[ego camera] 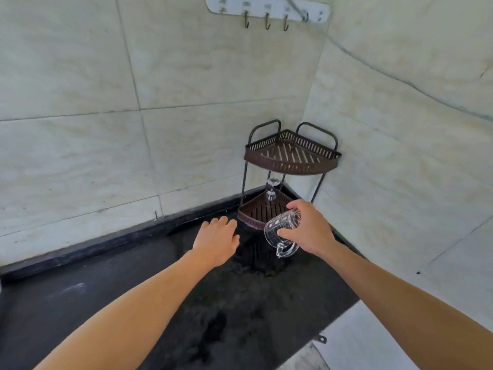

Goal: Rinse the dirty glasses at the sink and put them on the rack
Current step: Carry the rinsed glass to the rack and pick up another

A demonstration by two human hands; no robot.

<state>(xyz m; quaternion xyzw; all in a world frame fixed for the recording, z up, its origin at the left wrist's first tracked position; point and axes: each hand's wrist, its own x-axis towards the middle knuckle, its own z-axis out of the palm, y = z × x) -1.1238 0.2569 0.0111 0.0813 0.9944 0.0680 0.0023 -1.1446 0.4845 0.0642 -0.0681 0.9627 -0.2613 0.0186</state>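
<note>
Pale marbled tiles (80, 76) meet in a corner, with a hook rail (266, 9) at 12 o'clock near the top of the view and a dark stone counter (133, 303) running below. No sink shows.

A brown two-tier corner rack (292, 166) is tucked into that corner. Its upper tier (293, 152) holds nothing I can see. On the lower tier (256, 209) a small stemmed glass (272, 188) seems to stand foot-up, probably so that it drains.

The right hand (309, 228) grips a clear glass mug (282, 225) just in front of the lower tier's rim, fingers and thumb curled round its body. The mug lies tipped on its side, mouth toward 8 o'clock and handle hanging at 6 o'clock, likely to shed water before it goes in. A wet patch (256, 257) darkens the counter right beneath it.

The left hand (217, 241) is at 9 o'clock of the mug, palm down, fingers straight and close together, holding nothing. Whether it touches the counter I cannot tell.

The mug looks rinsed and nearly racked. Room is tight: the upper tier overhangs, the rack's legs flank the opening, and the stemmed glass stands toward the back. Free slats lie at the front of the lower tier, so a low entry from 6 o'clock seems safest.
</note>
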